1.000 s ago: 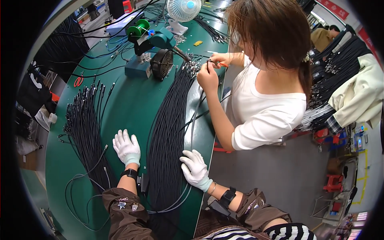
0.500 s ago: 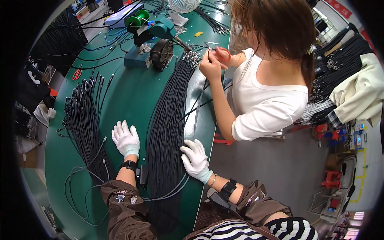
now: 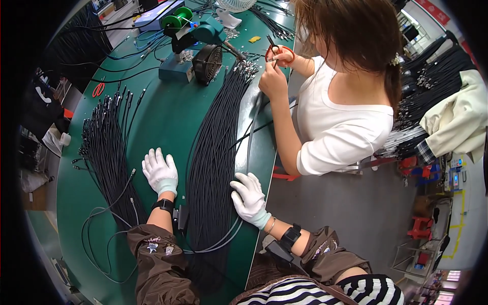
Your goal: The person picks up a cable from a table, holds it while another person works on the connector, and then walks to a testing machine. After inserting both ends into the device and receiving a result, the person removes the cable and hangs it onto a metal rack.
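My left hand [image 3: 160, 170], in a white glove, lies flat on the green table [image 3: 152, 122] with fingers stretched out and nothing in it. It rests between two bundles of black cables. The wide long bundle [image 3: 213, 152] runs just to its right, and the shorter bundle [image 3: 109, 147] with metal-tipped ends lies to its left. My right hand [image 3: 249, 198], gloved too, rests by the table's right edge beside the long bundle, fingers loosely apart and holding nothing. Grey cables [image 3: 229, 236] curve past under its wrist.
At the right, a co-worker holds red-handled scissors [image 3: 279, 55] and a cable end. A teal machine with a green spool [image 3: 176, 19] and a black round fan [image 3: 207, 64] stands at the back. Red scissors [image 3: 98, 90] lie far left; a red stool [image 3: 421, 227] stands on the floor.
The co-worker's scissors have turned, their blades now pointing up, and those hands have shifted slightly. My left hand has slid a little forward; my right hand has moved slightly forward too.
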Available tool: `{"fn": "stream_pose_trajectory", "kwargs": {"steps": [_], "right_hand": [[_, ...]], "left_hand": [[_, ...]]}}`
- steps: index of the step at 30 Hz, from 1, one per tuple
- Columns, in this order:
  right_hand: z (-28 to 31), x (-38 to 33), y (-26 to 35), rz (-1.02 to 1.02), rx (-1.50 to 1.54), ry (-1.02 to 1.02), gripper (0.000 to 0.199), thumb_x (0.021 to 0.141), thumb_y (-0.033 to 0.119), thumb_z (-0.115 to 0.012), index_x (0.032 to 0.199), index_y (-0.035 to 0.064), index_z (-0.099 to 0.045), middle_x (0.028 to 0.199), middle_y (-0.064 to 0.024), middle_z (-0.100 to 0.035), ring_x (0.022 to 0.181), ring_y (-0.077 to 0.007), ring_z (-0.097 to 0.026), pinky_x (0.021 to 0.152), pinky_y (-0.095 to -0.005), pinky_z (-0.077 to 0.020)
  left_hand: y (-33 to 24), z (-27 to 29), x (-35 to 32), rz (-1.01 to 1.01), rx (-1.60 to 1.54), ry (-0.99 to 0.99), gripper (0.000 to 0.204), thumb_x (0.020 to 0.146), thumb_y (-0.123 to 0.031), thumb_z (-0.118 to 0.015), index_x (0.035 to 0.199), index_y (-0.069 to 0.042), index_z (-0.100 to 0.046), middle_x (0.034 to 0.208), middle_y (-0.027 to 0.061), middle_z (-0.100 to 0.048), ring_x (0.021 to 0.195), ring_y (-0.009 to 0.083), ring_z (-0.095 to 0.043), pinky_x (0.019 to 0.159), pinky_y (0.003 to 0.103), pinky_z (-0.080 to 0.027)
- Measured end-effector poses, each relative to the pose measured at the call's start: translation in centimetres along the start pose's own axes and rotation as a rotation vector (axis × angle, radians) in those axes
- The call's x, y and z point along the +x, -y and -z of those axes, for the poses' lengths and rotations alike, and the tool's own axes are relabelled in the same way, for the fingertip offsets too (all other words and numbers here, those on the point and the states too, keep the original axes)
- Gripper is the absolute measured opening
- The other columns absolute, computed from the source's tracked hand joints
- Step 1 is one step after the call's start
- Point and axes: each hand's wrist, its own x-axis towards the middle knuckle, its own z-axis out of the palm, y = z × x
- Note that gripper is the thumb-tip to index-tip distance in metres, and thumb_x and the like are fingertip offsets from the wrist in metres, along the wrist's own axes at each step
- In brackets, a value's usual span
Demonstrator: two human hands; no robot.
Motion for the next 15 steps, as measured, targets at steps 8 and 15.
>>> {"fn": "stream_pose_trajectory", "kwargs": {"steps": [8,15], "right_hand": [[-0.05,0.08,-0.07,0.014,0.003,0.018,0.026,0.071,0.005,-0.059,0.096,0.0019,-0.057,0.106,-0.019,-0.053,0.099,-0.0348,-0.052,0.096,-0.0468,-0.0333],[-0.14,-0.02,-0.13,0.013,0.017,0.014,0.026,0.071,0.005,-0.058,0.096,0.0017,-0.057,0.106,-0.0189,-0.053,0.099,-0.0343,-0.053,0.096,-0.0471,-0.0331]], "left_hand": [[0.05,-0.06,0.03,0.004,-0.002,0.008,0.043,0.087,-0.036,-0.042,0.122,-0.012,-0.047,0.131,0.007,-0.041,0.123,0.0231,-0.035,0.105,0.038,-0.023],[0.04,-0.02,0.02,0.01,-0.003,0.021,0.043,0.087,-0.036,-0.041,0.122,-0.012,-0.047,0.131,0.0071,-0.041,0.123,0.0232,-0.035,0.105,0.038,-0.023]]}}
